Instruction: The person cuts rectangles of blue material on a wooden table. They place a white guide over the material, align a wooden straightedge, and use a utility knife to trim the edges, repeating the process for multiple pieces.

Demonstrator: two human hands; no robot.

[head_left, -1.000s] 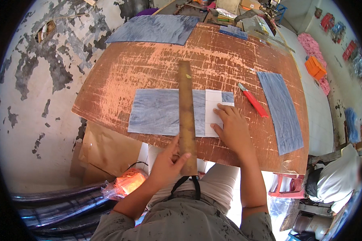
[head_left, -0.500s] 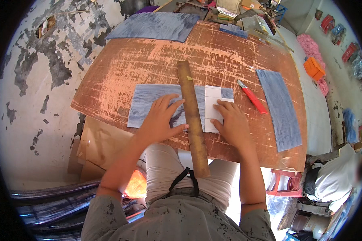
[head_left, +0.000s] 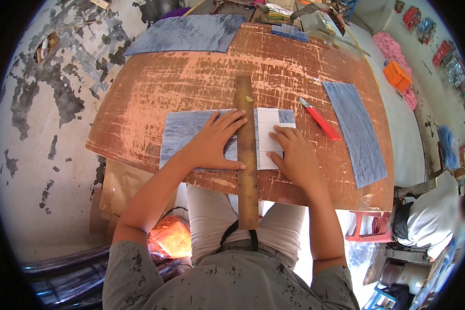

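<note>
A long brown straightedge (head_left: 247,139) lies across a blue-grey marbled sheet (head_left: 178,134), its near end sticking out past the table edge. My left hand (head_left: 217,137) rests on the sheet with fingers spread, its fingertips and thumb touching the straightedge's left side. Just right of the straightedge lies a white template (head_left: 267,129) with lines on it. My right hand (head_left: 293,152) lies on the template, fingers apart and pressing its right part. To the right of that hand is a red-handled utility knife (head_left: 321,123), blade pointing away from me.
A marbled strip (head_left: 355,134) lies at the table's right, a larger marbled sheet (head_left: 186,33) at the far left. Small blue pieces (head_left: 289,32) and tools sit at the back of the worn brown table (head_left: 155,88). A person in white (head_left: 431,212) is at the lower right.
The straightedge has turned from slanted to nearly straight and sits close along the template's left edge. My left hand has moved right and its fingers now reach onto the straightedge.
</note>
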